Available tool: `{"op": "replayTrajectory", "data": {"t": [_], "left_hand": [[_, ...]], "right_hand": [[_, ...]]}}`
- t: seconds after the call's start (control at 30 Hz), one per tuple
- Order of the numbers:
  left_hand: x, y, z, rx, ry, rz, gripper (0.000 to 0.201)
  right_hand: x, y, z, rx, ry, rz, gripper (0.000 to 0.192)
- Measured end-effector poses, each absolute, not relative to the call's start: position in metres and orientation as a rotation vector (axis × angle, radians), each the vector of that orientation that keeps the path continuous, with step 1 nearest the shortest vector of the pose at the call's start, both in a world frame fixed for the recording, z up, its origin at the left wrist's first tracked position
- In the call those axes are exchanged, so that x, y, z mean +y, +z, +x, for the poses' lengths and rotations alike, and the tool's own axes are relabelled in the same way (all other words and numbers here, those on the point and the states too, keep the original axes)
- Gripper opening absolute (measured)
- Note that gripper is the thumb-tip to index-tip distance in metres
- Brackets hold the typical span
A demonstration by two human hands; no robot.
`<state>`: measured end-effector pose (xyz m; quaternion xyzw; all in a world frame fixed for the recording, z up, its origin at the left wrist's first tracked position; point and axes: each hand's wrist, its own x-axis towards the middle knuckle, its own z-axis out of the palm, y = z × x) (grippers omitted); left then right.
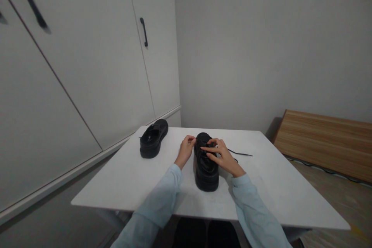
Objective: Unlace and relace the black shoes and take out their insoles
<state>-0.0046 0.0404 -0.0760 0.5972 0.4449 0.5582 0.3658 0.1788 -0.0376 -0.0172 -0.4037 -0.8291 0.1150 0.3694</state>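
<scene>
A black shoe (205,170) stands on the white table (122,182) in front of me, its toe pointing away. My left hand (186,148) pinches a black lace at the shoe's left side near the toe. On top of the shoe lies my right hand (222,155), its fingers closed on the laces there. A loose black lace end (240,153) trails off to the right across the table. The second black shoe (153,138) rests at the table's far left, untouched.
White wardrobe doors with black handles (143,31) stand along the left, close to the table's edge. A plain wall rises behind the table. A wooden board (325,139) lies low at the right, with a dark cable along its foot.
</scene>
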Motion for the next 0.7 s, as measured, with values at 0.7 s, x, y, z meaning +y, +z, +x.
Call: {"op": "replayTrajectory", "data": {"t": [0.7], "left_hand": [[0.026, -0.050, -0.011, 1.027, 1.537, 1.554, 0.016]], "right_hand": [[-0.036, -0.019, 0.179, -2.111, 0.296, -1.018, 0.031]]}}
